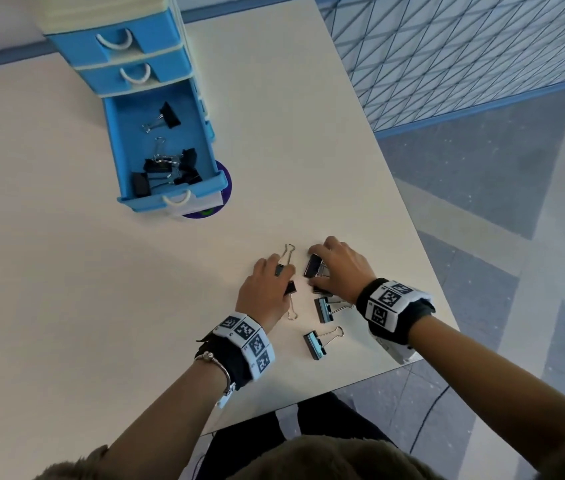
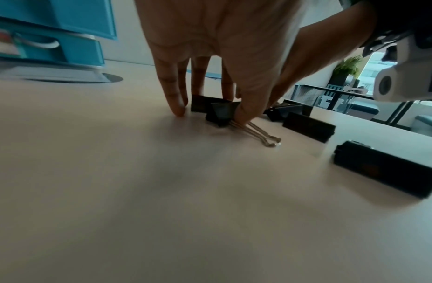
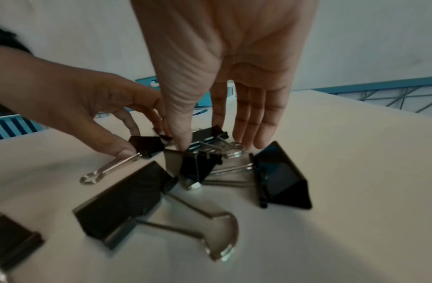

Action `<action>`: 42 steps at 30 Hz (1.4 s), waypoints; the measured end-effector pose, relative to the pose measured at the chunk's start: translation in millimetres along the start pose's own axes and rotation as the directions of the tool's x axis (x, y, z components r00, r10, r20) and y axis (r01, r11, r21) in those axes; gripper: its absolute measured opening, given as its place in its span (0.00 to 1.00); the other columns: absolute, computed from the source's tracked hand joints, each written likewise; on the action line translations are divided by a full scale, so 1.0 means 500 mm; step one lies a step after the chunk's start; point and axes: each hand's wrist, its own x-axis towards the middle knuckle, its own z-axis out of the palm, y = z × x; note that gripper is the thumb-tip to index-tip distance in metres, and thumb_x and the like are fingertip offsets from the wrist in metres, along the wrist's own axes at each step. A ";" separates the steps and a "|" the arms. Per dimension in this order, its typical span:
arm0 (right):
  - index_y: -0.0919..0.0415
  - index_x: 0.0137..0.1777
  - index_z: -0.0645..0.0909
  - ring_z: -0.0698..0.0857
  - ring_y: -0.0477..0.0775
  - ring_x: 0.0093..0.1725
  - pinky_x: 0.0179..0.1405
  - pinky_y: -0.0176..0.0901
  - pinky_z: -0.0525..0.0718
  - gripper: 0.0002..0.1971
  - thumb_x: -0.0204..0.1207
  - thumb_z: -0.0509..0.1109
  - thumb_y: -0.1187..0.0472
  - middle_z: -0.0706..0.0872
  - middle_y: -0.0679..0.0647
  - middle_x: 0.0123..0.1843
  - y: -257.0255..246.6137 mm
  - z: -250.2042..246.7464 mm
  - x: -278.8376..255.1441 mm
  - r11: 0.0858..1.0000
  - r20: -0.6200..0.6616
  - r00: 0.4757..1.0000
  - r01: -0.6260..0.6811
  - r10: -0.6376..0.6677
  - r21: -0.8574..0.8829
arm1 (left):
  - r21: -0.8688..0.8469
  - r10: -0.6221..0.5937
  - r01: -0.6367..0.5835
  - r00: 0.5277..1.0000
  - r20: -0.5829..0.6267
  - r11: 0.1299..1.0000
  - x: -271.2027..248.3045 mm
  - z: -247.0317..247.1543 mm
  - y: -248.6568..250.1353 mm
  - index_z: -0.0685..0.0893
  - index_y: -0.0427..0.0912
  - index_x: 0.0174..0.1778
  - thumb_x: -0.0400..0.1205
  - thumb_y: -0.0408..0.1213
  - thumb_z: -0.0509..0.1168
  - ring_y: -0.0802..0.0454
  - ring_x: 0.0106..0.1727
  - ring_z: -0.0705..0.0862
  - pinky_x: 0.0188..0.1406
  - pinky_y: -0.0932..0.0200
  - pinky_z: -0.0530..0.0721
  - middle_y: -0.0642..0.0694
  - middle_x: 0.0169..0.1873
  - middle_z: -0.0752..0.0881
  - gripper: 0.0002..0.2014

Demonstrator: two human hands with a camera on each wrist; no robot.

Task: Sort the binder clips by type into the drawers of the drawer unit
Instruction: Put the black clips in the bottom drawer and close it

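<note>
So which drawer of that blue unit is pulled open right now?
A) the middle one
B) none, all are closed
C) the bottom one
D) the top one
C: in the head view the bottom drawer of the drawer unit is pulled out, with several black binder clips lying in it, while the two drawers above it sit closed.

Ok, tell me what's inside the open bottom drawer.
The open bottom drawer holds several small black binder clips: one apart at the back, the rest piled near the front. Anything beneath that pile is covered.
</note>
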 end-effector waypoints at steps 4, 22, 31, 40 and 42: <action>0.60 0.66 0.71 0.80 0.61 0.58 0.45 0.45 0.76 0.23 0.72 0.70 0.56 0.78 0.59 0.61 0.001 -0.003 0.010 0.998 -0.025 1.000 -0.014 0.016 0.068 | 0.071 -0.066 0.065 0.998 0.004 0.995 0.001 -0.014 -0.018 0.68 0.45 0.67 0.78 0.32 0.62 0.43 0.63 0.70 0.41 0.56 0.80 0.42 0.67 0.69 0.22; 0.58 0.61 0.79 0.84 0.58 0.40 0.46 0.47 0.83 0.19 0.69 0.71 0.61 0.82 0.59 0.51 -0.095 -0.093 0.060 0.927 -0.279 0.954 0.197 -0.106 0.319 | 0.085 -0.158 0.152 0.984 0.081 0.985 0.004 -0.077 -0.114 0.67 0.42 0.60 0.72 0.27 0.65 0.42 0.55 0.73 0.34 0.56 0.72 0.39 0.56 0.74 0.22; 0.59 0.65 0.77 0.83 0.60 0.44 0.46 0.47 0.81 0.20 0.72 0.70 0.58 0.82 0.62 0.53 -0.260 -0.208 0.188 0.893 -0.350 0.872 0.417 -0.341 0.169 | -0.150 -0.180 0.179 0.984 0.004 0.972 -0.041 -0.081 -0.171 0.69 0.43 0.63 0.73 0.30 0.63 0.40 0.49 0.79 0.34 0.54 0.74 0.38 0.54 0.75 0.22; 0.61 0.68 0.75 0.83 0.64 0.57 0.58 0.48 0.79 0.19 0.76 0.64 0.65 0.79 0.64 0.64 -0.342 -0.230 0.311 0.905 -0.350 0.892 0.371 -0.285 0.210 | -0.500 -0.270 0.060 0.893 -0.361 0.864 -0.078 -0.207 -0.182 0.75 0.43 0.61 0.69 0.27 0.70 0.44 0.38 0.80 0.42 0.49 0.85 0.38 0.52 0.77 0.24; 0.63 0.66 0.77 0.83 0.65 0.57 0.59 0.49 0.79 0.18 0.76 0.63 0.68 0.80 0.65 0.64 -0.325 -0.230 0.301 0.891 -0.398 0.876 0.385 -0.272 0.239 | -0.502 -0.291 0.026 0.841 -0.456 0.864 -0.054 -0.260 -0.201 0.75 0.43 0.60 0.69 0.27 0.70 0.43 0.42 0.81 0.46 0.49 0.85 0.37 0.54 0.78 0.24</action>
